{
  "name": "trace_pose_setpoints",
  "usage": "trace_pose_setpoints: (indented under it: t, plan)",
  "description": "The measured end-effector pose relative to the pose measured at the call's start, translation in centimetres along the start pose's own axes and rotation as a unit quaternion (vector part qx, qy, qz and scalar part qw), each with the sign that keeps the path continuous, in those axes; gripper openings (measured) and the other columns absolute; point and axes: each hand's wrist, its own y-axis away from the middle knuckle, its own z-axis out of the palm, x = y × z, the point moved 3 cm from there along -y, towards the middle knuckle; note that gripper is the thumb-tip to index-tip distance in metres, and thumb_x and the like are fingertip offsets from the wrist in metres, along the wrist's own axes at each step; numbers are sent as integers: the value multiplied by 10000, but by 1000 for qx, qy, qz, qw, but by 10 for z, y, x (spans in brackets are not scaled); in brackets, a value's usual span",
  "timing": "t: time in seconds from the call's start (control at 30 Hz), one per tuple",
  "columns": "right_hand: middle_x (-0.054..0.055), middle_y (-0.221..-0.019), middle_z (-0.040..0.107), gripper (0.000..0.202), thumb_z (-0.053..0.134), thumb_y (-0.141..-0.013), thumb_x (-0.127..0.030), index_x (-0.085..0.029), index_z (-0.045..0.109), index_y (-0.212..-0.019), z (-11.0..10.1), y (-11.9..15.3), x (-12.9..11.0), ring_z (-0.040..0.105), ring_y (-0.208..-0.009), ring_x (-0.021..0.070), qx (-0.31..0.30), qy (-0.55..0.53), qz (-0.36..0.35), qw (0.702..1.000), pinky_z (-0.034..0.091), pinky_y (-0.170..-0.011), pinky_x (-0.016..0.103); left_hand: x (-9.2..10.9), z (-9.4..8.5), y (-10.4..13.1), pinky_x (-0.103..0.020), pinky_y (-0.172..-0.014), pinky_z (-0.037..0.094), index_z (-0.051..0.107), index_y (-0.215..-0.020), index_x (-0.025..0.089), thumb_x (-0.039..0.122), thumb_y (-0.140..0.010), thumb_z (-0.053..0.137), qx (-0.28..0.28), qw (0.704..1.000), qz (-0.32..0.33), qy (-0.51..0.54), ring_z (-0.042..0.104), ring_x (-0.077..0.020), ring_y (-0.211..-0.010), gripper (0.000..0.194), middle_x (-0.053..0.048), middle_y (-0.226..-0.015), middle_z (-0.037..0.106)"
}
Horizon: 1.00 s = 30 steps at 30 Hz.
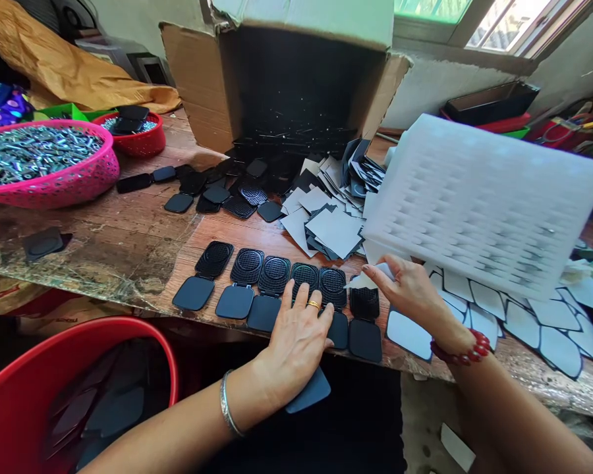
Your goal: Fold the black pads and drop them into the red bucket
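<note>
A row of hinged black cases (248, 266) lies opened along the table's front edge, ribbed halves at the back and smooth halves in front. Across the middle cases my left hand (301, 332) rests flat, its fingers spread. My right hand (408, 286) is closed round a small white bottle (383, 271), whose pointed tip is over the ribbed halves at the right end of the row. Under my left wrist a dark smooth panel (310, 392) shows in front of the table edge; what supports it is hidden.
Behind the row are loose black cases (217, 194), grey-white square cards (335, 230) and an open cardboard box (192, 85). A white ridged tray (484, 197) stands right, above white dark-edged pieces (524, 322). Left are a pink basket (109, 168) of metal parts and a red tub (170, 355).
</note>
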Motion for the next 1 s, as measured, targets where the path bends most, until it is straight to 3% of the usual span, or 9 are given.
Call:
trace_pose_setpoints:
  t: [0.23,0.43,0.6,0.77,1.0]
  plan:
    - [18,-566,560,399,477,-902,-527,-216,515,-655,12,-5,-20,476,-519,157,-33,-32,-34,998,302,-527,274,-1,-1,-1,-542,-1140,271,583,-1320,214,372,-852,684,-17,1000,-11,22,461,-333,-1269,504,-136,-1271,568]
    - [-1,-558,493,322,507,-896,-447,-216,499,-671,22,-20,-29,432,-535,156,-24,-5,-42,999,277,-549,281,-2,-3,-2,-544,-1130,282,573,-1332,219,358,-867,667,-27,999,-15,28,493,-313,-1206,495,-131,-1225,576]
    - [-9,-557,459,337,510,-877,-464,-233,424,-647,24,-32,-23,396,-531,156,17,12,-37,999,258,-551,288,-2,0,-2,-544,-1121,296,574,-1330,217,379,-860,673,-19,999,-9,24,507,-305,-1178,507,-119,-1198,594]
    - [14,-577,503,327,517,-850,-477,-230,446,-648,17,-31,-11,436,-556,172,36,24,-1,999,275,-566,293,-2,-2,-1,-535,-1125,290,583,-1318,211,378,-861,669,-26,999,-10,26,505,-306,-1182,494,-120,-1201,595]
    - [10,-551,503,368,495,-849,-514,-221,494,-626,6,-17,10,456,-567,172,18,-19,40,999,294,-571,299,-1,-2,-1,-544,-1128,268,589,-1298,192,382,-850,684,-18,999,-7,39,486,-307,-1180,495,-127,-1167,589]
